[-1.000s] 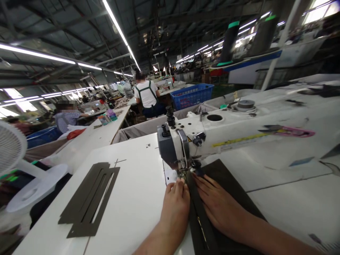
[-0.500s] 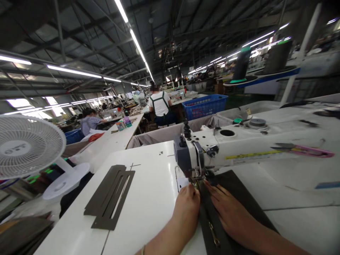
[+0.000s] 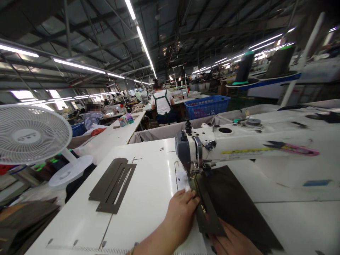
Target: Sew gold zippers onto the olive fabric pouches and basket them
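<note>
A dark panel with a gold-toothed zipper (image 3: 203, 209) lies under the presser foot of a white sewing machine (image 3: 198, 156). My left hand (image 3: 182, 209) has curled fingers closed on the panel's left edge, just short of the needle area. At the near end of the panel is my right hand (image 3: 233, 239), its fingers partly hidden beneath the fabric as they grip the corner. A larger dark fabric piece (image 3: 236, 202) is spread on the table to the right, partly under the zippered panel.
Slotted dark pieces (image 3: 114, 186) lie on the white table at left. A white fan (image 3: 29, 136) stands beyond the table's left edge. Pink-handled snips (image 3: 297, 148) rest on the machine arm. Thread cones (image 3: 243, 69) stand behind, near a blue basket (image 3: 207, 106). Two people sit farther off.
My right hand has slid from beside the presser foot to the near end of the zippered panel. My left hand has drawn slightly back from the needle. The view has shifted a little.
</note>
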`<control>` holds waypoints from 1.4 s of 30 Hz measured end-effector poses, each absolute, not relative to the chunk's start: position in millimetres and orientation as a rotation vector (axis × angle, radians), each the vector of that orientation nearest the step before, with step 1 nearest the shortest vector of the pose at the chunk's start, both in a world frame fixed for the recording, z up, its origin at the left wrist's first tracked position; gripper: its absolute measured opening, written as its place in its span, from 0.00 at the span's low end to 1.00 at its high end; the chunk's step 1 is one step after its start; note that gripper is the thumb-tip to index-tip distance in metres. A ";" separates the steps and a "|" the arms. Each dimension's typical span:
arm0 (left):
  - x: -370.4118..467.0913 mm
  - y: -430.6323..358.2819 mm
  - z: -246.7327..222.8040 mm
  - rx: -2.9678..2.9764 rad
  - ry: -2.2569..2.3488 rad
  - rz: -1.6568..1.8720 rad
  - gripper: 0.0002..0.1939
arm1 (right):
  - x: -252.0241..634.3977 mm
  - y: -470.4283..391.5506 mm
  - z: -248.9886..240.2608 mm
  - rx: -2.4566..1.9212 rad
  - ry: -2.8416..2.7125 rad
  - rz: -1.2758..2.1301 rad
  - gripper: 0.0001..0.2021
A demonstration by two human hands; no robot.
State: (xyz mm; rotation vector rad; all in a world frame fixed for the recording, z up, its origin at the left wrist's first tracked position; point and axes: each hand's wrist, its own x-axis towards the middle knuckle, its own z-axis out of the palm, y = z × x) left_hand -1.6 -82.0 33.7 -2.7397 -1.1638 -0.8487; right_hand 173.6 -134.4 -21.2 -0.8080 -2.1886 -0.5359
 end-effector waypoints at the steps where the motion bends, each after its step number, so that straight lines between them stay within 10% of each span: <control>1: -1.6 -85.9 32.5 -2.729 -1.139 -0.842 0.10 | 172.2 -135.3 -20.4 -0.812 -2.185 -0.546 0.14; 42: 5.7 -40.0 29.9 -2.780 -1.248 -0.867 0.07 | 172.0 -70.3 6.4 -0.817 -2.205 -0.365 0.17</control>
